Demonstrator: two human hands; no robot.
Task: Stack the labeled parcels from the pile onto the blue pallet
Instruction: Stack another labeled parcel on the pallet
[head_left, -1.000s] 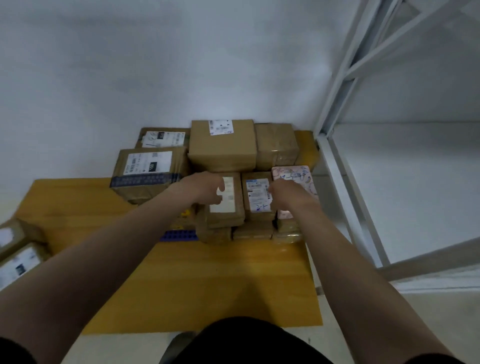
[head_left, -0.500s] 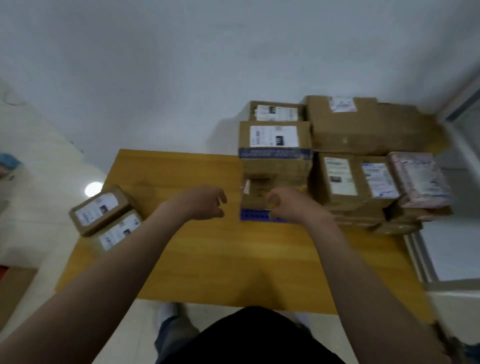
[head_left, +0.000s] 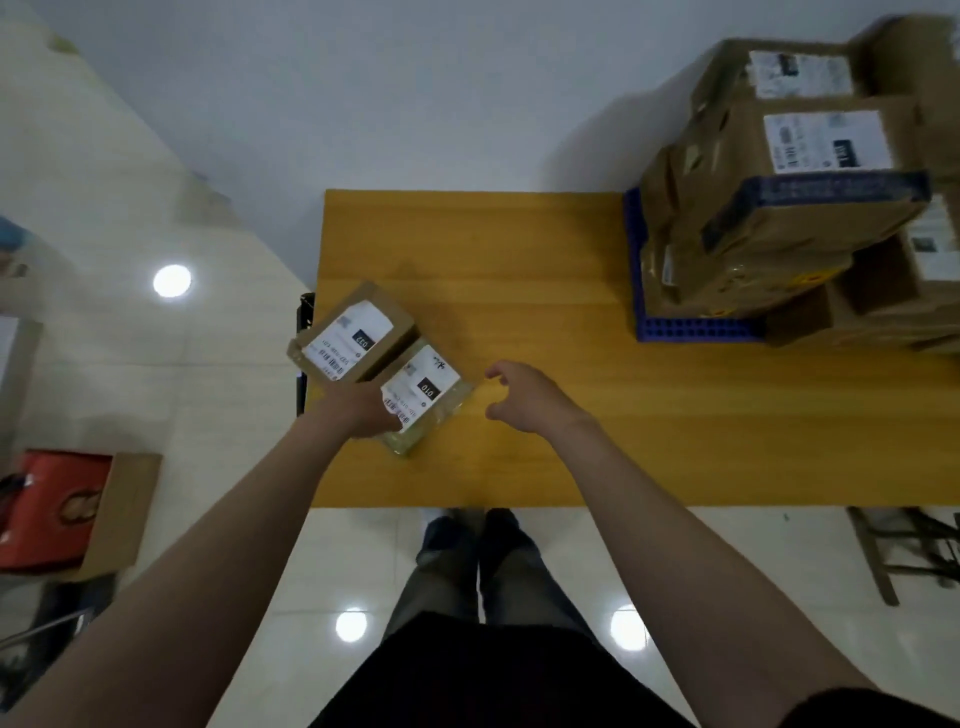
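Observation:
Two labeled parcels lie side by side at the left end of the yellow table (head_left: 519, 291): a brown box marked 032 (head_left: 353, 335) and a tape-wrapped parcel marked 010 (head_left: 423, 397). My left hand (head_left: 363, 408) rests on the near left corner of the 010 parcel, fingers touching it. My right hand (head_left: 524, 397) hovers open just right of that parcel, apart from it. The blue pallet (head_left: 696, 328) sits at the table's right end under a stack of brown labeled boxes (head_left: 789, 202).
A black object (head_left: 302, 358) hangs at the table's left edge. On the tiled floor to the left lies an open carton with a red item (head_left: 52, 512). A stool frame (head_left: 904, 545) stands at the lower right. A white wall lies behind the table.
My view has swung left from the pallet stack to the two loose parcels. Both hands moved left and down; the left one now touches the 010 parcel, the right has opened beside it.

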